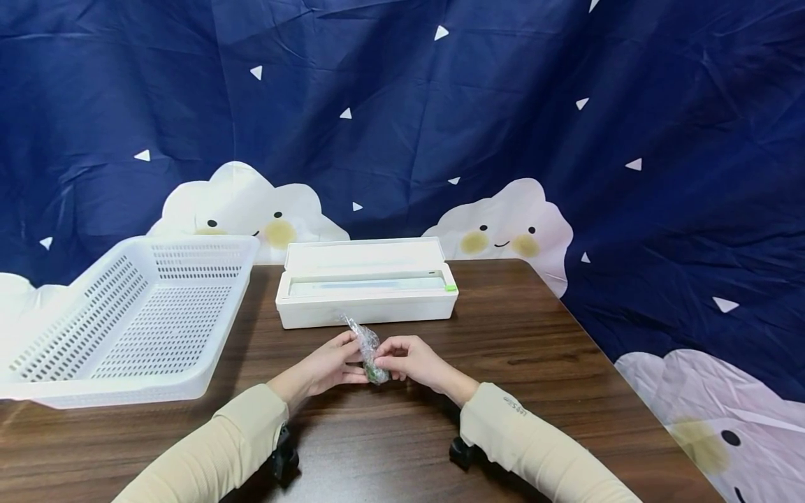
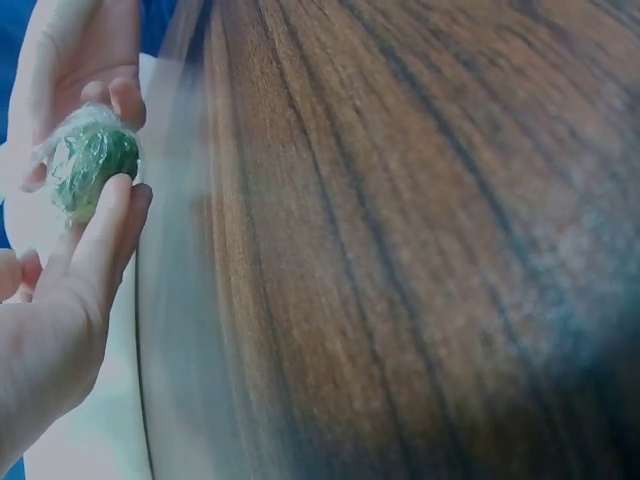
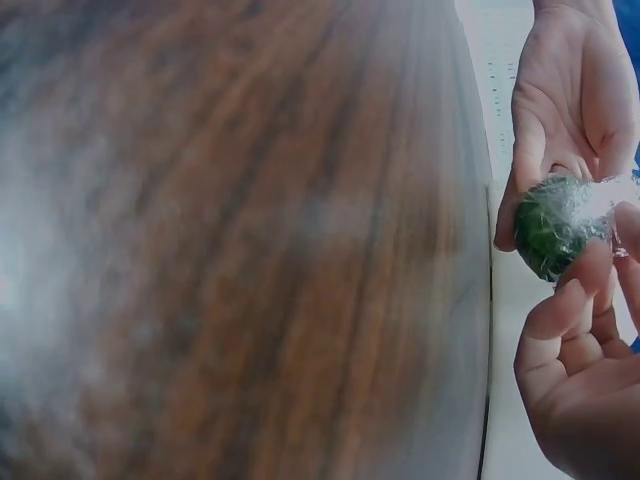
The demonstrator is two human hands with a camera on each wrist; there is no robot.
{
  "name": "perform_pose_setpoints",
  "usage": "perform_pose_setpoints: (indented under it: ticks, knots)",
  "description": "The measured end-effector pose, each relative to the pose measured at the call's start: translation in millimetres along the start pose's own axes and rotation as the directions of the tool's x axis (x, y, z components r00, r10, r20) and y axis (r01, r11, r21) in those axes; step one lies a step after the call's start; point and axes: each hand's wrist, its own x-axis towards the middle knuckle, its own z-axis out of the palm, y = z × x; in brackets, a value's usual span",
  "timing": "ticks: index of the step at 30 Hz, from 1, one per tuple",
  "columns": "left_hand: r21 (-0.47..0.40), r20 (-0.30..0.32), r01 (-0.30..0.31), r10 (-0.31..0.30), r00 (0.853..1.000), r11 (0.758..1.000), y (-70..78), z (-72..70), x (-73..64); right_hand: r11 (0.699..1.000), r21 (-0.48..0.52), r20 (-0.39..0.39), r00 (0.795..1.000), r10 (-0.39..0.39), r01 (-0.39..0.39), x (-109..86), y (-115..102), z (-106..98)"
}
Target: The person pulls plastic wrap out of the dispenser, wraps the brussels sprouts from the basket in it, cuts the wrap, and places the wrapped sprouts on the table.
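Note:
A rounded green piece in crumpled clear plastic wrap (image 1: 374, 358) is between both hands, above the table; its exact kind is hidden by the film. A loose twist of film points up and away from it. On its left, my left hand (image 1: 325, 367) holds the bundle between thumb and fingers. From the other side my right hand (image 1: 420, 362) pinches the film with thumb and index finger. Both wrist views show the green bundle (image 2: 92, 165) close up, and shiny folds cover the wrapped piece (image 3: 556, 228) in the right one.
Just beyond the hands stands a long white box (image 1: 367, 309), its lid raised, with a green tab (image 1: 450, 288) at its right end. A white perforated basket (image 1: 135, 385) sits at the left on the brown wooden table (image 1: 516, 363). Behind hangs a blue cloud-patterned cloth (image 1: 402, 105).

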Motion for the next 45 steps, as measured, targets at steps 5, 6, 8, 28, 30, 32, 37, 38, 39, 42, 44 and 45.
perform_pose_setpoints:
  ticks: [5, 6, 8, 28, 30, 32, 37, 38, 39, 42, 44, 45]
  knots:
    - [-0.022, 0.000, 0.006, -0.006, 1.000, 1.000, 1.1, -0.3, 0.0, 0.999, 0.022, -0.012, 0.999, 0.033, -0.033, -6.7, -19, 2]
    - [-0.019, 0.007, 0.012, -0.012, 1.000, 1.000, 1.6, -0.3, -0.2, 0.999, 0.024, -0.012, 0.999, 0.040, -0.040, -8.0, -23, 2]
    - [-0.008, 0.019, 0.023, -0.023, 1.000, 1.000, 2.4, -0.1, 0.0, 0.998, 0.038, -0.012, 0.998, 0.057, -0.056, -5.5, -17, 1]
    - [0.049, 0.048, -0.081, 0.078, 0.996, 0.996, -7.1, -5.3, 2.1, 0.982, 0.160, 0.003, 0.995, 0.100, -0.099, 4.2, 9, 0]
    - [0.058, 0.036, -0.082, 0.080, 0.996, 0.995, -8.0, -5.2, 2.3, 0.982, 0.158, 0.005, 0.995, 0.104, -0.103, 4.5, 9, 0]
    - [0.063, 0.026, -0.086, 0.085, 0.996, 0.994, -9.1, -5.3, 2.4, 0.981, 0.159, 0.005, 0.994, 0.110, -0.110, 4.9, 9, 0]
    - [0.052, -0.022, -0.084, 0.086, 0.996, 0.995, -10.7, -4.1, 3.2, 0.976, 0.182, 0.010, 0.993, 0.119, -0.119, 4.8, 8, 1]
    - [0.050, -0.032, -0.086, 0.087, 0.996, 0.995, -10.6, -3.7, 3.2, 0.974, 0.194, 0.012, 0.993, 0.120, -0.120, 4.6, 8, 1]
    - [0.049, -0.043, -0.085, 0.087, 0.995, 0.995, -10.6, -3.3, 3.2, 0.971, 0.206, 0.013, 0.993, 0.120, -0.120, 4.4, 8, 2]
    - [0.046, -0.070, -0.085, 0.088, 0.994, 0.995, -9.5, -2.8, 2.5, 0.964, 0.239, 0.021, 0.993, 0.116, -0.118, 3.9, 7, 2]
    - [0.051, -0.079, -0.086, 0.090, 0.993, 0.995, -8.9, -2.9, 1.8, 0.960, 0.257, 0.025, 0.993, 0.111, -0.114, 3.8, 8, 2]
    - [0.054, -0.082, -0.086, 0.090, 0.993, 0.995, -8.7, -3.1, 1.5, 0.959, 0.261, 0.027, 0.994, 0.110, -0.114, 3.8, 8, 2]
